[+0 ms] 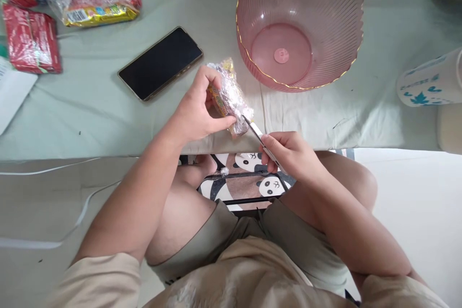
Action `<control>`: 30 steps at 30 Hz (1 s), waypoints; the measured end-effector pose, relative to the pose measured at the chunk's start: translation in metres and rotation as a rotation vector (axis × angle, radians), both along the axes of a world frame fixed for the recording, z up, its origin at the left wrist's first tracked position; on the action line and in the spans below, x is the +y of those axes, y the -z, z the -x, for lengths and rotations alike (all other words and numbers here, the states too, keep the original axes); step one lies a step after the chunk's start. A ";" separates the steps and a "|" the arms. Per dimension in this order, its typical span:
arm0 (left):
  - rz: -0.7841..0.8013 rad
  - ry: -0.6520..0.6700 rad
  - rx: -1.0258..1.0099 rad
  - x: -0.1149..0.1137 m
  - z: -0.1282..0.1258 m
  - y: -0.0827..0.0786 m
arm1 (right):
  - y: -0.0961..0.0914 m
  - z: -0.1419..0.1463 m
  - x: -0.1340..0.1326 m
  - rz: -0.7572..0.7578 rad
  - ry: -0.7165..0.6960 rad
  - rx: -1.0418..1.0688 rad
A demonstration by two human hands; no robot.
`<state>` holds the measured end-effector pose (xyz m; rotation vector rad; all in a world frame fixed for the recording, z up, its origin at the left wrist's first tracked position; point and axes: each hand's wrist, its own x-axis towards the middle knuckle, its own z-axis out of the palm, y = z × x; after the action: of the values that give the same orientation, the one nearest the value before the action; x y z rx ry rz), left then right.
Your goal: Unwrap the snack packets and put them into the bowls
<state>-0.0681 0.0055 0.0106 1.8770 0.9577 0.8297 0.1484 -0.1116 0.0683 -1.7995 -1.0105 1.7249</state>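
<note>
Near the table's front edge, my left hand [197, 108] is closed around a small packet [231, 96] wrapped in crinkled clear plastic, with yellow and purple print showing through. My thumb presses on its lower part. In my right hand [288, 153] is a slim utility knife [258, 131] with a white body and a dark blade. The blade's tip touches the wrap on the packet's lower right side, close to my left thumb. Whether it has gone through the plastic, I cannot tell.
A pink ribbed bowl [281, 77] with a wavy gold rim stands behind the packet. A phone [160, 63] lies to the left. Red packs [32, 41] and a yellow packet [103, 13] sit at the back left. At the right is a white paper cup [431, 79].
</note>
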 end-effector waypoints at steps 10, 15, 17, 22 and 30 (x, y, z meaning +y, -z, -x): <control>0.003 -0.036 -0.249 0.023 0.018 -0.010 | -0.015 -0.027 -0.006 -0.172 -0.143 -0.306; 0.205 -0.060 -0.439 0.018 0.013 -0.024 | -0.012 -0.077 -0.007 -0.591 -0.052 -0.934; 0.241 -0.121 -0.406 0.015 0.008 -0.026 | -0.005 -0.092 -0.004 -0.595 -0.068 -1.041; 0.209 -0.083 -0.289 0.011 0.004 -0.018 | 0.007 -0.110 0.007 -0.529 0.014 -1.234; 0.240 0.104 -0.203 0.002 0.000 -0.019 | 0.018 -0.025 -0.005 -1.241 0.044 -0.749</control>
<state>-0.0676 0.0073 0.0299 1.5899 0.7895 0.7882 0.1736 -0.1168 0.0503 -1.4566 -1.7317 0.0804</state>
